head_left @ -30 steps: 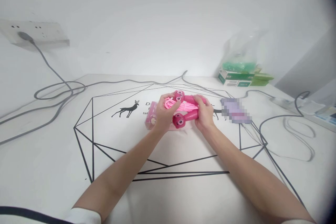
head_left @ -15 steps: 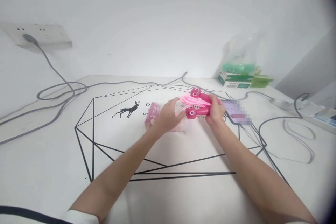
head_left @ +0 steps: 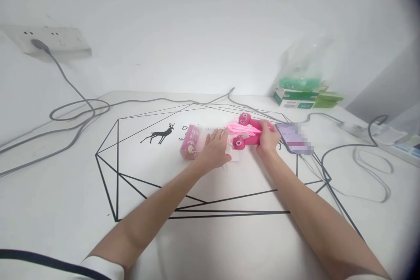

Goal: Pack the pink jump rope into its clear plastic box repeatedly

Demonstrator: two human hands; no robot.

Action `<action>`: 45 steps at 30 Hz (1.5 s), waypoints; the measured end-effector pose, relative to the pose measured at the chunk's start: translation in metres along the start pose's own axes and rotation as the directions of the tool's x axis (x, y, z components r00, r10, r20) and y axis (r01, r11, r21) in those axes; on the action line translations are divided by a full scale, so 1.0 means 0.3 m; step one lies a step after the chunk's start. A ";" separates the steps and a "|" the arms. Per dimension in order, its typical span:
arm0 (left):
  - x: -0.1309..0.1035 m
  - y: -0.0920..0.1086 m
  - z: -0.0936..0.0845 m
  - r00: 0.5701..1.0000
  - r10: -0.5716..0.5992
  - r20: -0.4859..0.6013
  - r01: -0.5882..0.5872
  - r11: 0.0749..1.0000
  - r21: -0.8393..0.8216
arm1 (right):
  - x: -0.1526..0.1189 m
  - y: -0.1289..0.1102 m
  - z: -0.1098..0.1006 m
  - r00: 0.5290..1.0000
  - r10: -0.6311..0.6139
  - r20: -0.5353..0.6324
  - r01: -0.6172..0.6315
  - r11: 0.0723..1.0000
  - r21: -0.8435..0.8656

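Note:
A pink jump rope point(head_left: 247, 130) with two dark pink handles, each ending in a round face with an eye, is in my right hand point(head_left: 268, 139). Its bundled pink cord lies between the handles. My left hand point(head_left: 215, 151) rests with fingers spread on a clear plastic box point(head_left: 190, 142) that has a pink printed end at the left. The box lies on the white tabletop, and my hand hides much of its middle. The faces of the handles are close to the box's right end.
A phone point(head_left: 294, 138) lies right of my right hand. Green and white boxes point(head_left: 295, 97) with a plastic bag point(head_left: 303, 68) on them stand at the back right. Gray cables point(head_left: 80, 118) run along the table's left and back, others at the right. A wall socket point(head_left: 70, 40) is at the left.
My left hand has come down flat onto the clear box, its fingers away from the handle. My right hand still grips the jump rope, which has shifted only slightly.

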State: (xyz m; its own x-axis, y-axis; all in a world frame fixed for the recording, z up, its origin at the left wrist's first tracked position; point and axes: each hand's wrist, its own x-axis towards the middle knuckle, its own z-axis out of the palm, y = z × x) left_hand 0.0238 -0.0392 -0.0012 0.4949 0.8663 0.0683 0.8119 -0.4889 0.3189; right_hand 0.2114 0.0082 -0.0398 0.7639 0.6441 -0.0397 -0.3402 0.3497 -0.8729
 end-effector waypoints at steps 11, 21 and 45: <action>0.052 0.090 -0.035 0.994 -0.045 0.096 0.010 0.942 0.335 | 0.014 -0.009 0.004 0.999 -0.043 0.009 0.043 0.998 0.036; -0.005 0.066 -0.027 0.999 0.024 -0.027 -0.015 0.953 0.303 | 0.023 -0.119 0.020 0.999 -0.017 -0.039 0.021 0.995 0.100; -0.064 -0.087 0.023 0.921 0.135 -0.366 -0.091 0.987 0.134 | -0.032 0.070 -0.031 0.990 -0.022 0.141 0.039 0.993 -0.113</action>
State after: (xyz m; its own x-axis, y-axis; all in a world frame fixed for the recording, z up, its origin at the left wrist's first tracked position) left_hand -0.0047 -0.0436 -0.0174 0.4518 0.7694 0.4515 0.7975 -0.5752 0.1823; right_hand 0.2021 0.0032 -0.0623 0.6863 0.7257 0.0489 -0.2463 0.2952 -0.9231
